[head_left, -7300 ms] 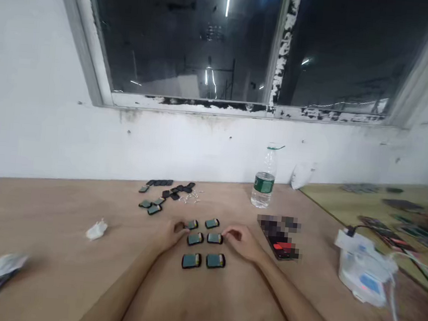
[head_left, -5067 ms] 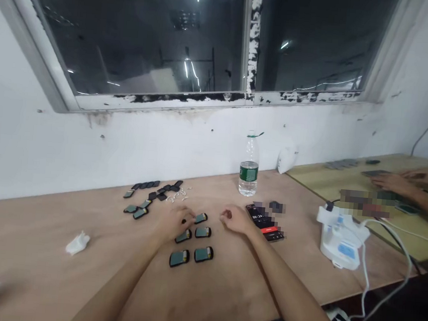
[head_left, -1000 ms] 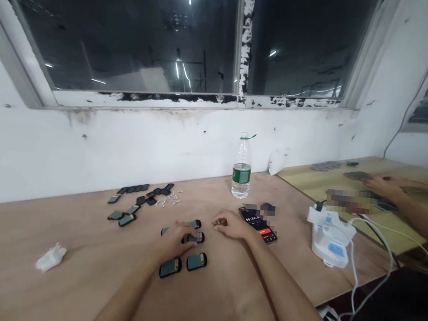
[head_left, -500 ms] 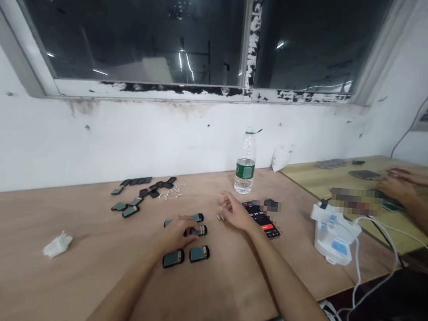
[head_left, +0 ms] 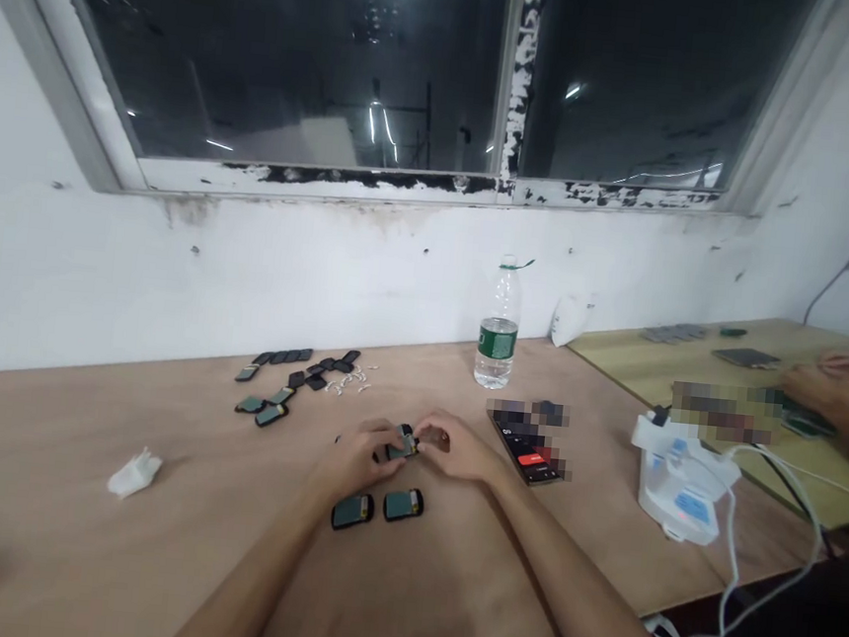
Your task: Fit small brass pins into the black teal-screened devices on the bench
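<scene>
My left hand (head_left: 364, 455) has its thumb and fingers closed about a small black-rimmed device with a grey-green panel (head_left: 399, 445), low over the table. At that device's right end, my right hand (head_left: 453, 445) is closed in a pinch; whatever its fingertips hold is too small to make out. Nearer to me lie a similar device (head_left: 352, 511) on the left and another such device (head_left: 403, 504) on the right, each with a yellowish strip at one end. Other pieces behind my left hand are mostly covered by it.
Several black cases (head_left: 291, 356) lie farther back, beside small white bits (head_left: 349, 379). A water bottle (head_left: 498, 330), a phone (head_left: 530, 452) and a white device with cables (head_left: 681, 485) stand to the right. Crumpled tissue (head_left: 134, 473) lies left. Another person's hands (head_left: 827, 388) are far right.
My right hand has moved left and down from beside the phone to the device at my left hand. The view has shifted slightly, and my left hand stays over the same group.
</scene>
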Demonstrator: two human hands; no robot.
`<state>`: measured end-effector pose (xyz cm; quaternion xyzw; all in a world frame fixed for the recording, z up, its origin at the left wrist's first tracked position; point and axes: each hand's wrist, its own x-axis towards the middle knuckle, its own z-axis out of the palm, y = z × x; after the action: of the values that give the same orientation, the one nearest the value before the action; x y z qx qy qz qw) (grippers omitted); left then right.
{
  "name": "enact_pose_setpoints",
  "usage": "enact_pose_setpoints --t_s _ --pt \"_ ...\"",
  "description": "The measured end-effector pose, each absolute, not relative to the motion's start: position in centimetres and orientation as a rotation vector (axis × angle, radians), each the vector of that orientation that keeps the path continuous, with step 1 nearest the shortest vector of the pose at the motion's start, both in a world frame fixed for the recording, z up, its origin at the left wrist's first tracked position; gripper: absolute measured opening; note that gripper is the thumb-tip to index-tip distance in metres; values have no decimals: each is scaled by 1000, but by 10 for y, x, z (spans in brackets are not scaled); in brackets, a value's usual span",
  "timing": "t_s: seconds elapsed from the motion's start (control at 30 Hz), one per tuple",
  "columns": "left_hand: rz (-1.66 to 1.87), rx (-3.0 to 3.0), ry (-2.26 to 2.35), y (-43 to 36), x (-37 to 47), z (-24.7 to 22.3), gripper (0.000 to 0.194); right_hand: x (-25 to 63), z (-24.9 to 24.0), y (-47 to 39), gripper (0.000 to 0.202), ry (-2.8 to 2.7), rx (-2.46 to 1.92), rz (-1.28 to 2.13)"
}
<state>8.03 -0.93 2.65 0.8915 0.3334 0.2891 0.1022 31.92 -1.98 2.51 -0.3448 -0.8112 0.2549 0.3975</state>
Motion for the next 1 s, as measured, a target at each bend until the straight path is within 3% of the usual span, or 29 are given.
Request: enact_pose_setpoints --t_s 0.53,0.7,0.87,1.0 --pt "1061 2742 808 -10 82 22 13 311 22 -23 24 -1910 -875 893" --pt "1095 2754 778 -8 82 20 12 312 19 -20 25 -1921 -827 808" --pt "1121 2736 782 -9 82 20 12 314 21 -17 8 -1901 -863 763" --pt "1055 2704 850 -9 83 21 10 323 22 -9 11 -1745 -941 684"
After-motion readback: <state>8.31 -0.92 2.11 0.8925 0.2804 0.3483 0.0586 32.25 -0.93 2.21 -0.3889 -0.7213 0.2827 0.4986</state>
